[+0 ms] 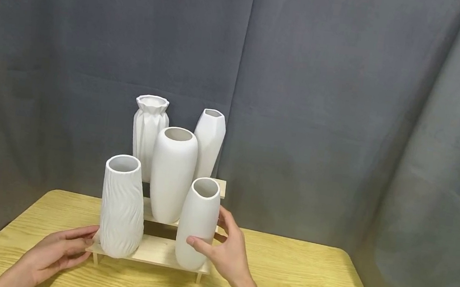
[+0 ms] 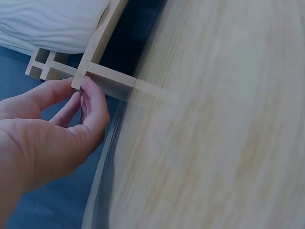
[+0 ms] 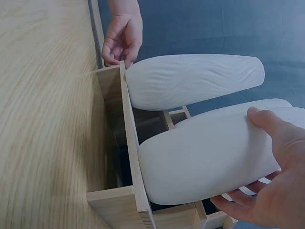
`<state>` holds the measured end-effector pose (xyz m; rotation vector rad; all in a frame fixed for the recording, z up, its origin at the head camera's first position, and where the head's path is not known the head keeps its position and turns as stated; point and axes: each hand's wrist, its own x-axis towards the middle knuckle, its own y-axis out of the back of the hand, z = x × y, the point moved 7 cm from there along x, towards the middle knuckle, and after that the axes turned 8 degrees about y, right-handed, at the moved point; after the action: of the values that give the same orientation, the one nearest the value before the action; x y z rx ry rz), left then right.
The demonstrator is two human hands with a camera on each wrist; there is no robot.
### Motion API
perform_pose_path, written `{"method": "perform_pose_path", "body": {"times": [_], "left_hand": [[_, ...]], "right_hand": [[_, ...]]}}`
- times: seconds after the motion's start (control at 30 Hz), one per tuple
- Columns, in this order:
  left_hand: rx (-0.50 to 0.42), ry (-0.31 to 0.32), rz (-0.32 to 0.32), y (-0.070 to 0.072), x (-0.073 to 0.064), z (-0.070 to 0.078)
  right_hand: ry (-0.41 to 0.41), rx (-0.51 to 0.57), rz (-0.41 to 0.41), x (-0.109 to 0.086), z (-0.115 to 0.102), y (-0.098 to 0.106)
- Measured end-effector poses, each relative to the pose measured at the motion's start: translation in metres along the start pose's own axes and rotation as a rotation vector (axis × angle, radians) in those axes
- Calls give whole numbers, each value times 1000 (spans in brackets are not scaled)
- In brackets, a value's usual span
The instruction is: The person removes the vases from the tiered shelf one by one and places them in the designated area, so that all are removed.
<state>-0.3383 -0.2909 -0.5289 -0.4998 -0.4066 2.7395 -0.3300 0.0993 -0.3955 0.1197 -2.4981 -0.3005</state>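
Note:
A smooth white vase (image 1: pixel 197 222) stands at the right end of the lowest step of a tiered wooden stand (image 1: pixel 158 250). My right hand (image 1: pixel 231 251) holds this vase from its right side, thumb across the front and fingers behind. At the step's other end, my left hand (image 1: pixel 55 251) pinches the board's corner between thumb and fingers, as the left wrist view shows. Beside that hand stands a white vase with wavy ridges (image 1: pixel 122 211). In the right wrist view, the smooth vase's base (image 3: pixel 159 176) meets the step.
Behind, on the middle step, is a taller smooth vase (image 1: pixel 173 175). A pleated vase (image 1: pixel 149 129) and a faceted vase (image 1: pixel 210 141) stand at the back. The stand is on a wood-grain table (image 1: pixel 292 273), with grey curtains (image 1: pixel 324 102) behind and at the sides.

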Motion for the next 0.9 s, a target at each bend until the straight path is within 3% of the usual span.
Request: {"method": "perform_pose_path", "body": {"times": [0.37, 0.53, 0.73, 0.9], "left_hand": [[9, 10, -3, -4, -3, 2], [16, 9, 43, -3, -3, 4], [39, -15, 41, -5, -1, 12], [46, 12, 77, -6, 0, 4]], "right_hand": [[37, 31, 89, -3, -5, 2], [36, 5, 78, -1, -6, 2], [80, -28, 53, 4, -15, 2], [79, -54, 39, -2, -23, 5]]}}
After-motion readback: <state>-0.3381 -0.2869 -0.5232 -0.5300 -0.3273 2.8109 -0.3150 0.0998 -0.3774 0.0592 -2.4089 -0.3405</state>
